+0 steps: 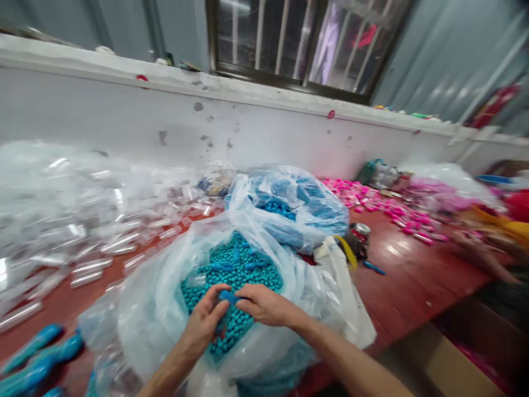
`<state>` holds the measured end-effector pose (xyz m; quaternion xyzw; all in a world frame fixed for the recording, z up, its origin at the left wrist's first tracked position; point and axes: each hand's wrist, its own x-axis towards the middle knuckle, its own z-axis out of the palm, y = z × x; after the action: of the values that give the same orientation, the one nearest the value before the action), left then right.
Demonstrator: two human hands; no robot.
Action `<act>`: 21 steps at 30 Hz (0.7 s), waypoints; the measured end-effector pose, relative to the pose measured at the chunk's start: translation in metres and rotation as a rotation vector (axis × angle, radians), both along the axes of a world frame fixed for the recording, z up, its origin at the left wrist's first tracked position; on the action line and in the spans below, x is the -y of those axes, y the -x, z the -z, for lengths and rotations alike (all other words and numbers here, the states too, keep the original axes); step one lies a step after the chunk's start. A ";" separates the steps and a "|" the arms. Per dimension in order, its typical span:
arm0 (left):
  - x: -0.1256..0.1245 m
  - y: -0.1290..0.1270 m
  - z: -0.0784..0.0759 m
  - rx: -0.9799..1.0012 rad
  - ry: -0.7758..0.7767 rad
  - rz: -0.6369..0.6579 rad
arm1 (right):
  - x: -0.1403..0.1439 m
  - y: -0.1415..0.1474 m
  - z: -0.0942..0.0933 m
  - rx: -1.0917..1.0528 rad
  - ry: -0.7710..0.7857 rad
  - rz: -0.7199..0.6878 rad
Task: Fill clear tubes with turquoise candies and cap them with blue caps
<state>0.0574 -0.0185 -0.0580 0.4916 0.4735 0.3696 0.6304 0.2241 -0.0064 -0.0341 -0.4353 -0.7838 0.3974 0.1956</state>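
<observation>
My left hand (203, 315) and my right hand (266, 306) meet over an open clear plastic bag (151, 300) full of small teal balls (264, 271). Between them is a small blue plastic piece (228, 297), pinched by the fingers of both hands. Blur hides its exact shape and whether anything else is in my left palm. Several larger blue pieces (223, 267) and a clear tube (198, 279) lie on top of the balls.
Clear plastic tubes (119, 242) are heaped at left. Blue shapes (37, 358) lie front left. Behind stands another bag (326, 207) of blue pieces; pink pieces (392, 209) spread right. A can (361, 231) stands on the red table (397, 275). Another person's arm (483, 256) reaches in at right.
</observation>
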 end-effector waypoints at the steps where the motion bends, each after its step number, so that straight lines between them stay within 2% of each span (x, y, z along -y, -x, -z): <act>1: -0.001 0.004 -0.001 -0.003 0.002 0.020 | 0.000 0.003 0.001 -0.166 0.150 0.083; 3: -0.003 0.011 -0.003 -0.015 0.008 0.049 | -0.003 0.010 0.004 -0.438 0.391 0.281; 4: -0.003 0.013 -0.003 -0.030 0.009 0.048 | -0.004 0.014 0.005 -0.513 0.437 0.362; 5: -0.003 0.014 -0.003 -0.045 0.006 0.039 | -0.005 0.016 0.006 -0.538 0.422 0.406; 6: -0.002 0.014 -0.003 -0.058 -0.001 0.022 | -0.005 0.018 0.006 -0.526 0.342 0.423; 8: 0.001 0.012 -0.002 -0.075 -0.009 -0.004 | -0.005 0.019 0.003 -0.429 0.105 0.383; 10: 0.004 0.007 -0.002 -0.082 -0.012 -0.023 | -0.002 0.018 0.000 -0.309 -0.040 0.301; 13: 0.004 0.001 -0.003 -0.083 -0.018 -0.056 | 0.006 0.019 -0.004 -0.182 -0.025 0.209; 15: 0.003 -0.001 -0.004 -0.055 -0.004 -0.091 | 0.013 0.021 -0.004 -0.133 -0.076 0.166; 17: 0.003 -0.003 -0.005 0.007 0.030 -0.129 | 0.020 0.024 -0.003 -0.101 -0.117 0.111; 21: 0.008 -0.005 -0.007 0.161 0.046 -0.134 | 0.028 0.027 0.002 -0.021 -0.080 0.044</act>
<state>0.0627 -0.0264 -0.0512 0.4129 0.4616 0.4382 0.6514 0.1972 -0.0341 -0.0357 -0.4399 -0.7873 0.3659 0.2297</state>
